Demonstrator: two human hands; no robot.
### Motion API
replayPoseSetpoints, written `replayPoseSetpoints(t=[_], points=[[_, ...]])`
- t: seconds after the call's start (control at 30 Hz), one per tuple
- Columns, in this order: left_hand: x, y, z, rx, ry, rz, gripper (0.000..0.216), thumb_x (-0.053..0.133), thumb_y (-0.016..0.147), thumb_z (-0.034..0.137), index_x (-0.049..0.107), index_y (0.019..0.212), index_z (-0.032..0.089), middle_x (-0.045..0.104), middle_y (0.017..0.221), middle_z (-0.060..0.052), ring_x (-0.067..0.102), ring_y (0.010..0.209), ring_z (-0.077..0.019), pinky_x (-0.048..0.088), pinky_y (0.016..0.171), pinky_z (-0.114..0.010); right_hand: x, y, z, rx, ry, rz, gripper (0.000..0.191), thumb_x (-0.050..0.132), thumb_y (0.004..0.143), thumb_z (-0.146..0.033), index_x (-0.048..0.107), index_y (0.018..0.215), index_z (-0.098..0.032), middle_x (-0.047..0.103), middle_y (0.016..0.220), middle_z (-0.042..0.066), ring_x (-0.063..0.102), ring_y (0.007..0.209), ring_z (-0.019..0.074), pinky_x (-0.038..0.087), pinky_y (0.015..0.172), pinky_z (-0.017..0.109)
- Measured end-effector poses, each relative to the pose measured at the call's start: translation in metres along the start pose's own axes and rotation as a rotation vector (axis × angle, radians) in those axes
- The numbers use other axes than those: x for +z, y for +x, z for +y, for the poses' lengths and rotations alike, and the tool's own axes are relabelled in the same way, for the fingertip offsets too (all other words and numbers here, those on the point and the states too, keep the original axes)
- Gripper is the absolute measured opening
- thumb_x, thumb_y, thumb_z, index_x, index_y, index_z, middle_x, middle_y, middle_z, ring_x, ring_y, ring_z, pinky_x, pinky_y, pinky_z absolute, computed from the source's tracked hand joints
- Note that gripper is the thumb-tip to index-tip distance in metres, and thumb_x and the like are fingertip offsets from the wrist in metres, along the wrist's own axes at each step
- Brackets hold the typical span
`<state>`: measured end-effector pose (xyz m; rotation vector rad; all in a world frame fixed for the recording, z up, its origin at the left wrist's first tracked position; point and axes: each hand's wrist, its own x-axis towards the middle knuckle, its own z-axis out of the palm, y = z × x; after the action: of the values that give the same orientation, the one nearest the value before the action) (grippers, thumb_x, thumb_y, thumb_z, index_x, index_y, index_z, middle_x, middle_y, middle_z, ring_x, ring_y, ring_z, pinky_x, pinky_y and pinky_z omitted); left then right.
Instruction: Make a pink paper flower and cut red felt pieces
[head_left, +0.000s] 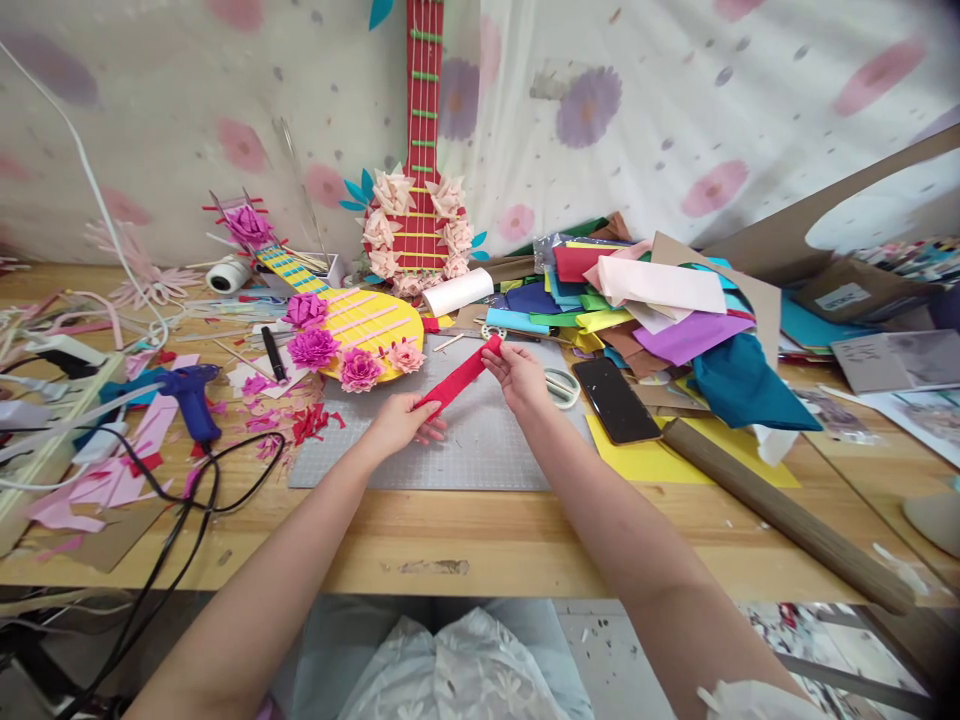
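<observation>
A strip of red crepe paper [459, 382] stretches between my two hands above the grey cutting mat [480, 462]. My left hand [405, 420] pinches its lower left end, and my right hand [519, 375] grips the upper right end. Close to my right hand lie scissors [562, 388] with pale handles, partly hidden behind it. Beyond my left hand rests a yellow paper guitar [382, 330] trimmed with pink and purple paper flowers. Small red paper scraps [311, 425] are scattered on the left edge of the mat.
A red guitar model [424, 130] leans on the back curtain. To the left are a blue glue gun [191, 395], its looping cords and a black marker [274, 352]. On the right are a phone [616, 400], piled coloured paper [600, 285] and a long brown roll [787, 515].
</observation>
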<state>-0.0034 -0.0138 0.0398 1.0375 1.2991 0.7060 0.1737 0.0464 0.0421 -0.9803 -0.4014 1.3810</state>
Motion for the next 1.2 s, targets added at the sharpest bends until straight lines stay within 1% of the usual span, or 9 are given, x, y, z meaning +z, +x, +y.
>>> replayPoseSetpoints(t=[0.2, 0.3, 0.43, 0.6, 0.73, 0.87, 1.03, 1.13, 1.2], points=[[-0.003, -0.002, -0.002, -0.047, -0.002, 0.087, 0.016, 0.058, 0.080, 0.028, 0.057, 0.083, 0.013, 0.069, 0.065, -0.006, 0.065, 0.053, -0.0138, 0.046, 0.046, -0.021, -0.005, 0.003, 0.009, -0.008, 0.033, 0.007, 0.019, 0.054, 0.082, -0.008, 0.045, 0.069, -0.018, 0.066, 0.059, 0.000, 0.068, 0.058, 0.0111, 0.057, 0.058, 0.019], [-0.003, -0.003, -0.001, -0.050, 0.009, 0.104, 0.016, 0.059, 0.080, 0.029, 0.057, 0.081, 0.012, 0.068, 0.062, -0.006, 0.064, 0.052, -0.0137, 0.046, 0.046, -0.021, -0.006, 0.003, 0.011, 0.011, 0.061, 0.030, 0.020, 0.050, 0.083, -0.006, 0.044, 0.068, -0.018, 0.066, 0.058, -0.001, 0.068, 0.058, 0.0109, 0.058, 0.058, 0.020], [-0.005, -0.003, -0.001, -0.030, -0.001, 0.116, 0.019, 0.062, 0.078, 0.031, 0.057, 0.079, 0.012, 0.067, 0.060, -0.005, 0.064, 0.050, -0.0134, 0.046, 0.046, -0.021, -0.005, 0.002, 0.012, 0.039, 0.105, 0.066, 0.022, 0.054, 0.081, -0.005, 0.044, 0.066, -0.018, 0.064, 0.057, -0.002, 0.067, 0.058, 0.0103, 0.058, 0.060, 0.019], [-0.011, -0.002, -0.009, 0.028, 0.028, 0.055, 0.028, 0.067, 0.072, 0.037, 0.058, 0.081, 0.012, 0.069, 0.066, -0.007, 0.065, 0.054, -0.0145, 0.047, 0.048, -0.022, -0.003, 0.002, 0.013, 0.049, 0.104, 0.073, 0.021, 0.054, 0.080, -0.006, 0.045, 0.066, -0.018, 0.063, 0.055, -0.003, 0.066, 0.056, 0.0093, 0.057, 0.055, 0.017], [-0.018, -0.001, -0.016, 0.099, 0.120, 0.076, 0.035, 0.067, 0.068, 0.046, 0.058, 0.077, 0.013, 0.068, 0.063, -0.006, 0.064, 0.052, -0.0146, 0.046, 0.048, -0.023, -0.005, 0.002, 0.013, 0.039, 0.031, 0.054, 0.017, 0.058, 0.078, -0.010, 0.048, 0.067, -0.018, 0.060, 0.052, -0.006, 0.059, 0.045, 0.0049, 0.050, 0.045, 0.011], [-0.022, -0.002, -0.018, 0.155, 0.211, 0.083, 0.033, 0.063, 0.071, 0.046, 0.059, 0.076, 0.014, 0.068, 0.064, -0.006, 0.063, 0.052, -0.0147, 0.045, 0.049, -0.023, -0.007, 0.003, 0.013, 0.032, 0.008, 0.058, 0.016, 0.060, 0.076, -0.011, 0.050, 0.067, -0.018, 0.056, 0.048, -0.008, 0.050, 0.036, 0.0022, 0.044, 0.037, 0.009], [-0.026, -0.003, -0.018, 0.249, 0.387, 0.096, 0.026, 0.056, 0.077, 0.042, 0.062, 0.079, 0.016, 0.071, 0.078, -0.008, 0.067, 0.065, -0.0175, 0.047, 0.054, -0.025, -0.004, 0.003, 0.010, 0.050, 0.065, 0.061, 0.020, 0.056, 0.079, -0.009, 0.047, 0.064, -0.018, 0.059, 0.050, -0.007, 0.057, 0.044, 0.0035, 0.047, 0.043, 0.010], [-0.027, -0.001, -0.022, 0.332, 0.488, 0.157, 0.029, 0.053, 0.079, 0.045, 0.064, 0.082, 0.019, 0.071, 0.080, -0.007, 0.067, 0.071, -0.0189, 0.047, 0.058, -0.026, -0.002, 0.002, 0.006, 0.066, 0.082, 0.026, 0.020, 0.051, 0.082, -0.009, 0.048, 0.065, -0.018, 0.062, 0.054, -0.006, 0.061, 0.049, 0.0039, 0.047, 0.046, 0.011], [-0.027, 0.000, -0.024, 0.365, 0.492, 0.195, 0.031, 0.051, 0.079, 0.047, 0.064, 0.084, 0.020, 0.071, 0.084, -0.006, 0.067, 0.074, -0.0190, 0.047, 0.060, -0.026, -0.001, 0.001, 0.004, 0.059, 0.063, -0.026, 0.018, 0.051, 0.083, -0.010, 0.049, 0.067, -0.018, 0.062, 0.056, -0.006, 0.061, 0.051, 0.0039, 0.048, 0.048, 0.011]])
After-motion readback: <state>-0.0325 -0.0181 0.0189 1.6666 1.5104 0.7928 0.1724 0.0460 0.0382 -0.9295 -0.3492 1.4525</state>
